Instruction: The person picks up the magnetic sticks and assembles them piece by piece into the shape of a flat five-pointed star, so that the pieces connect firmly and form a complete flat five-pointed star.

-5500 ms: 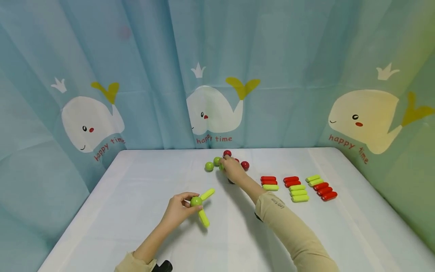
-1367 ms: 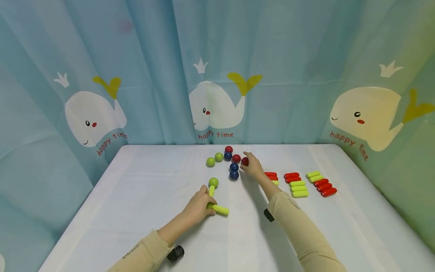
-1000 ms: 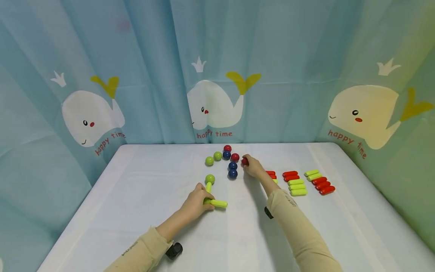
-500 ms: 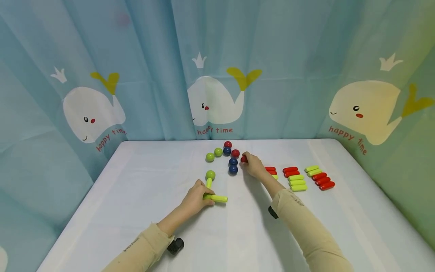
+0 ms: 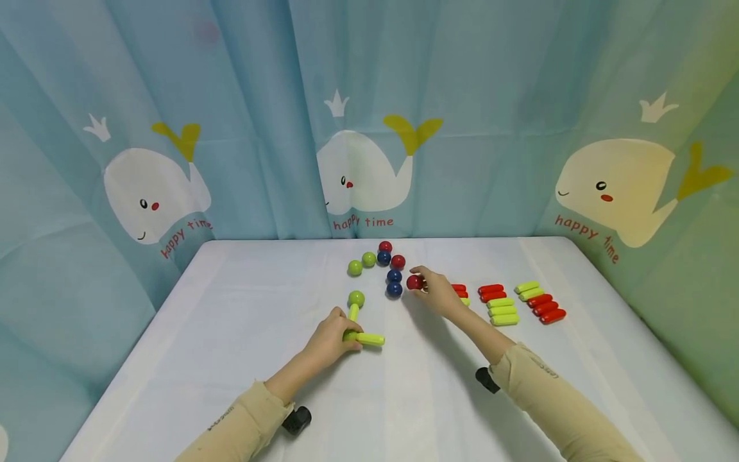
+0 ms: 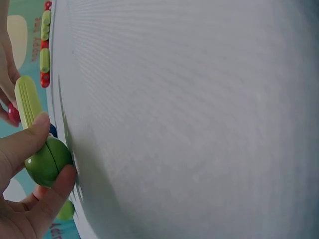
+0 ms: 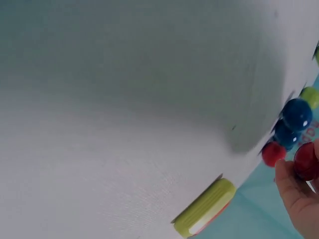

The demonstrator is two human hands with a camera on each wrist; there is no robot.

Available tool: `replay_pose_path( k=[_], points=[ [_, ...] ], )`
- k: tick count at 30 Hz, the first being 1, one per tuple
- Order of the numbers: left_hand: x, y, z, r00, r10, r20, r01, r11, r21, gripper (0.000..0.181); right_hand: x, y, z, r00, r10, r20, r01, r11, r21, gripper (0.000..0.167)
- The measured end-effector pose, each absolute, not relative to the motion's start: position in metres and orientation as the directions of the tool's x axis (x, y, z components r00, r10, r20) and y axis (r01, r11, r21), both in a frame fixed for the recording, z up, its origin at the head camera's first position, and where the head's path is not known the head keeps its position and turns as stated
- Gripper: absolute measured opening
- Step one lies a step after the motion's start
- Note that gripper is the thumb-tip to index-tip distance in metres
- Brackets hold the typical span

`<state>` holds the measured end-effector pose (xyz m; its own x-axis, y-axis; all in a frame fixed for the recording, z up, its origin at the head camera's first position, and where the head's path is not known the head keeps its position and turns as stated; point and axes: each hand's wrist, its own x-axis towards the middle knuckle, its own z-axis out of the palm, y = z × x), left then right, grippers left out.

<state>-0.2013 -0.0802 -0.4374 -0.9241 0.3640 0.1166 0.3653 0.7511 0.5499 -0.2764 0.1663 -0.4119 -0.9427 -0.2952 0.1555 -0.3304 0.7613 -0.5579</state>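
My left hand (image 5: 329, 341) pinches a green ball (image 6: 48, 162) between thumb and fingers. Two yellow-green sticks join it: one stick (image 5: 371, 339) points right, while the other stick (image 5: 353, 312) runs away from me to a second green ball (image 5: 356, 298). In the head view the held ball is mostly hidden by the fingers. A red ball (image 5: 414, 282) is pinched in my right hand (image 5: 441, 296), just right of two blue balls (image 5: 394, 289). The right wrist view shows the held red ball (image 7: 305, 162) at its edge.
Behind the hands lie loose green balls (image 5: 355, 267), a blue ball (image 5: 383, 258) and red balls (image 5: 398, 262). Red sticks (image 5: 553, 316) and yellow-green sticks (image 5: 505, 319) lie in groups at right. A whale-print curtain (image 5: 485, 192) borders the white table (image 5: 231, 308).
Since the earliest frame, a second green ball has joined the structure in my left hand. My right hand has gone from the green balls to a red ball, now lifted slightly toward me.
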Motion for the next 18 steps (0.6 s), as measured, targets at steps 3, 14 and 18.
replay_pose_path(
  k=[3,14,18],
  points=[
    [-0.201,-0.081,-0.438,-0.924,0.363,0.12,0.365,0.748,0.555,0.026,-0.266,0.164,-0.411,-0.94,-0.309,0.147,-0.332,0.719,-0.611,0.04],
    [-0.202,-0.081,-0.441,-0.925,0.36,0.119,0.362,0.743,0.563,0.026,-0.238,0.161,-0.413,-0.919,-0.377,0.112,-0.351,0.657,-0.667,0.032],
    [-0.203,-0.082,-0.439,-0.923,0.366,0.124,0.369,0.742,0.56,0.026,-0.234,0.161,-0.414,-0.902,-0.422,0.093,-0.366,0.633,-0.682,0.03]
  ],
)
